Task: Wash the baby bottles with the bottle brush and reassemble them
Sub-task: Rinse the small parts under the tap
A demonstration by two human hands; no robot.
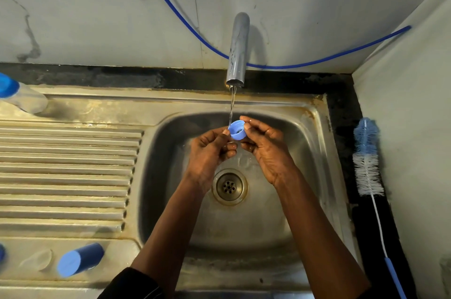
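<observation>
A small blue bottle ring (237,129) sits under the thin stream of water from the tap (237,51), above the sink basin (288,201). My left hand (210,154) pinches its left edge and my right hand (264,146) pinches its right edge. The bottle brush (367,159), blue and white bristles on a thin handle, lies on the dark counter strip to the right of the sink. A clear baby bottle with a blue top (17,93) lies at the far left. A blue cap (79,259) lies on its side at the front left.
The ribbed steel draining board (66,171) fills the left side. A clear teat-like piece (39,259) rests beside the blue cap. A blue hose (317,60) runs along the tiled wall behind the tap. The drain (229,186) is below my hands.
</observation>
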